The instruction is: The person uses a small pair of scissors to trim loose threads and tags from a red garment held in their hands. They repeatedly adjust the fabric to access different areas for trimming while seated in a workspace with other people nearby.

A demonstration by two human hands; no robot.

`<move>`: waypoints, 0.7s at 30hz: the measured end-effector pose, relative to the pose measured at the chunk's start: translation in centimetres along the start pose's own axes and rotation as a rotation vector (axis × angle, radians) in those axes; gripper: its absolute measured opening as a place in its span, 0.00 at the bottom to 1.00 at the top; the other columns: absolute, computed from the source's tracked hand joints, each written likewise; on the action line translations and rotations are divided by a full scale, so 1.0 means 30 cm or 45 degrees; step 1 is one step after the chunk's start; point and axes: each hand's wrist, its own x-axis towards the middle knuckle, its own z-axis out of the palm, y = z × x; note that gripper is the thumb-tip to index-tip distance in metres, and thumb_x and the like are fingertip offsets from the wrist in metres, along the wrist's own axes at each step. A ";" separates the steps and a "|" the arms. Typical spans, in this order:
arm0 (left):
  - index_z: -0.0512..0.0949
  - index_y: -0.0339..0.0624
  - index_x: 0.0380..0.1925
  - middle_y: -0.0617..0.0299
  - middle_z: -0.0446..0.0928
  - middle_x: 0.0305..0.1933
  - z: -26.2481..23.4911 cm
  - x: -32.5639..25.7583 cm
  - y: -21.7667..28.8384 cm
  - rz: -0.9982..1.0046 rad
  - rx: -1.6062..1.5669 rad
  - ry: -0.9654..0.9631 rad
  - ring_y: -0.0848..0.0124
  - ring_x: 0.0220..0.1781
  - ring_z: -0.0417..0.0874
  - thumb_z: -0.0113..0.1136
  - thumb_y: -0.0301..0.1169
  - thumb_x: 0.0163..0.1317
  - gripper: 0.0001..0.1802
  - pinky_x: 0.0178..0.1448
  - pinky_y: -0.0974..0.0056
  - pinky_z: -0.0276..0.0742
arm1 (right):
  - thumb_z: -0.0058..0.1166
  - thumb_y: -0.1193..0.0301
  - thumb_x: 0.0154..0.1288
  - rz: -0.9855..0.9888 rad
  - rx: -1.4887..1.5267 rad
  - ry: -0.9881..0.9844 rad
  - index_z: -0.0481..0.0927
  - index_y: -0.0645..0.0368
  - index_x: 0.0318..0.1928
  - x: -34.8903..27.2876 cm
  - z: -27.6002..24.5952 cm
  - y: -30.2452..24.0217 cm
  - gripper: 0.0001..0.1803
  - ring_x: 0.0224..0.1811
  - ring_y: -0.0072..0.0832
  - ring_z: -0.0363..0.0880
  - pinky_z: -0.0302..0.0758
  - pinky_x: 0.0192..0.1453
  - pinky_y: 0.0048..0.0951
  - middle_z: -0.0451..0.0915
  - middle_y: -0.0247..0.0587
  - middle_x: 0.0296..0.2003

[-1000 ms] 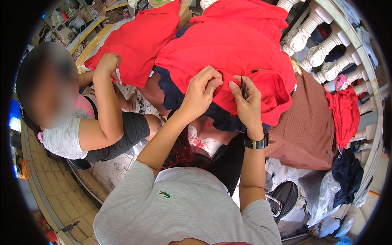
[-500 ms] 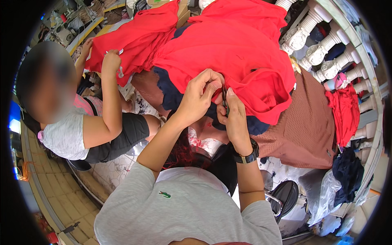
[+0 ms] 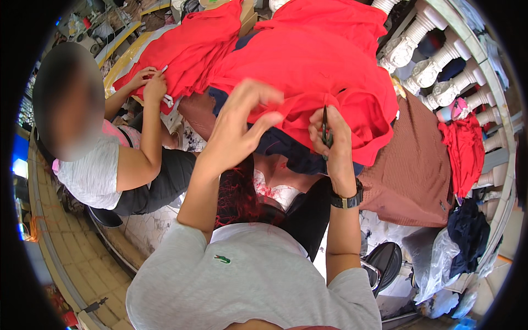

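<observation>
My right hand [image 3: 338, 140] is closed around small dark thread snips [image 3: 325, 122], blades pointing away from me, in front of the red garment's edge. To its left, my left hand [image 3: 237, 129] is raised with thumb and fingers apart; it is slightly blurred and appears to hold nothing. The large red garment [image 3: 313, 60] lies spread in front of me, with a rounded, folded opening at its right. Navy fabric [image 3: 294, 154] shows from beneath the red cloth. Red threads [image 3: 239, 195] are scattered on my dark lap.
A person [image 3: 126, 159] sits at my left, both hands on another red garment [image 3: 190, 41]. Brown textured cloth [image 3: 410, 165] hangs at the right, near white balusters [image 3: 404, 49]. A bunched red cloth [image 3: 462, 154] and clear plastic bag [image 3: 437, 267] are farther right.
My left hand has come off the red cloth and moved left, opening. My right hand has shifted right with the thread snips. The other person's hands have moved lower, closer together.
</observation>
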 end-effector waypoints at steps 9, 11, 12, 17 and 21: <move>0.78 0.35 0.41 0.70 0.79 0.37 0.071 0.120 -0.117 -0.283 -0.287 0.150 0.82 0.37 0.75 0.59 0.28 0.73 0.06 0.44 0.73 0.72 | 0.59 0.79 0.63 -0.560 -0.460 0.219 0.79 0.61 0.50 0.061 -0.020 0.014 0.14 0.19 0.10 0.60 0.58 0.24 0.19 0.75 0.27 0.22; 0.79 0.35 0.41 0.69 0.79 0.37 0.061 0.118 -0.107 -0.267 -0.399 0.146 0.83 0.39 0.76 0.59 0.28 0.73 0.06 0.45 0.74 0.71 | 0.60 0.81 0.62 -0.512 -0.489 0.202 0.80 0.61 0.52 0.061 -0.017 -0.014 0.17 0.18 0.12 0.61 0.59 0.24 0.20 0.71 0.27 0.16; 0.79 0.35 0.41 0.69 0.79 0.38 0.054 0.126 -0.097 -0.255 -0.455 0.139 0.83 0.39 0.76 0.59 0.28 0.73 0.06 0.46 0.74 0.71 | 0.59 0.82 0.62 -0.450 -0.466 0.130 0.79 0.61 0.53 0.069 -0.009 -0.028 0.17 0.19 0.12 0.62 0.59 0.25 0.20 0.70 0.27 0.17; 0.80 0.35 0.42 0.67 0.75 0.31 0.049 0.099 -0.058 -0.039 -0.516 0.225 0.80 0.35 0.72 0.60 0.33 0.73 0.10 0.41 0.69 0.71 | 0.48 0.90 0.59 -0.716 -0.421 -0.061 0.78 0.61 0.47 0.154 -0.019 -0.063 0.18 0.24 0.09 0.60 0.57 0.28 0.16 0.73 0.25 0.32; 0.77 0.33 0.44 0.66 0.73 0.31 0.017 0.057 -0.075 -0.350 -0.418 -0.439 0.79 0.36 0.70 0.58 0.35 0.75 0.13 0.41 0.68 0.69 | 0.45 0.93 0.55 -0.875 -0.352 -0.006 0.74 0.60 0.42 0.175 -0.004 -0.115 0.18 0.29 0.08 0.58 0.56 0.30 0.14 0.70 0.25 0.39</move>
